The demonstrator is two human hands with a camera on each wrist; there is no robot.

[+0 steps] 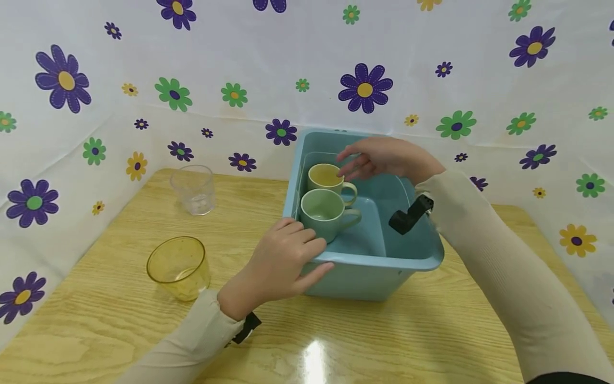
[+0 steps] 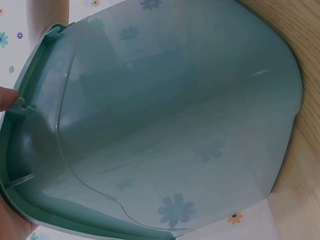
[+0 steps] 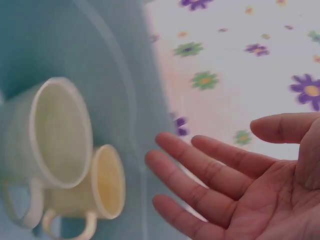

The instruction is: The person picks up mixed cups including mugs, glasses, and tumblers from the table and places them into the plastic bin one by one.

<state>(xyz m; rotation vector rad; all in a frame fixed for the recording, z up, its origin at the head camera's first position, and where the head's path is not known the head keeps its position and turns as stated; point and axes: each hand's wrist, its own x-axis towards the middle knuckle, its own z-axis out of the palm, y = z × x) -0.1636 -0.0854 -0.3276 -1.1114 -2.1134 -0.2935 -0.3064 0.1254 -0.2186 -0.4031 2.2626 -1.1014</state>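
Observation:
A blue plastic tub (image 1: 364,277) stands on the table, with a green mug (image 1: 322,213) and a pale yellow mug (image 1: 326,177) side by side along its left wall. My left hand (image 1: 283,261) grips the tub's front left corner, fingers over the rim and thumb along the outer front. Over the back of the tub, my right hand (image 1: 379,157) is beside the yellow mug, its fingertips overlapping that mug's rim in the head view. In the right wrist view its fingers (image 3: 210,175) are spread and hold nothing. The left wrist view shows mostly the tub's outer wall (image 2: 170,110).
To the left of the tub, an amber glass (image 1: 179,269) and a clear glass (image 1: 196,192) stand on the wooden table (image 1: 268,341). A white flower-patterned cloth (image 1: 307,58) hangs behind and at the sides. Each wrist wears a small black camera mount (image 1: 410,214).

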